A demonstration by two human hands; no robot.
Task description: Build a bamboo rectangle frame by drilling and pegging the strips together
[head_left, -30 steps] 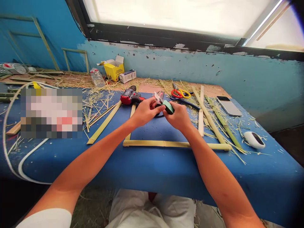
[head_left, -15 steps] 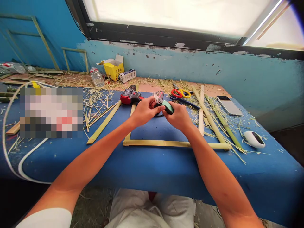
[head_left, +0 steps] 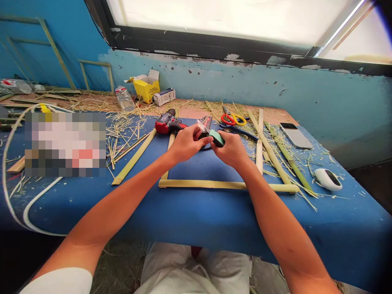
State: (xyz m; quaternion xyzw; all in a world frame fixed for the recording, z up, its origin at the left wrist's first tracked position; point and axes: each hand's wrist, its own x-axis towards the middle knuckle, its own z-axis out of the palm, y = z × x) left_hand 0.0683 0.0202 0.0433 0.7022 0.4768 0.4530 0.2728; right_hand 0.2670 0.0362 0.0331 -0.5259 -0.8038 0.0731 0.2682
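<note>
Both hands meet over the middle of the blue table (head_left: 196, 216). My right hand (head_left: 230, 150) grips a small green-handled tool (head_left: 216, 137) with a pale blade end pointing up and left. My left hand (head_left: 186, 143) pinches the front end of that tool with its fingertips. Below the hands lies a frame of bamboo strips (head_left: 214, 185), its near strip running left to right. A red and black cordless drill (head_left: 167, 122) lies just behind my left hand.
Red-and-yellow scissors (head_left: 232, 119) and loose bamboo strips (head_left: 269, 147) lie to the right, with a phone (head_left: 295, 135) and a white oval device (head_left: 328, 179) beyond. A yellow box (head_left: 147, 88), plastic bottle (head_left: 124, 99) and shavings are at the back left. A white cable (head_left: 18, 171) loops at left.
</note>
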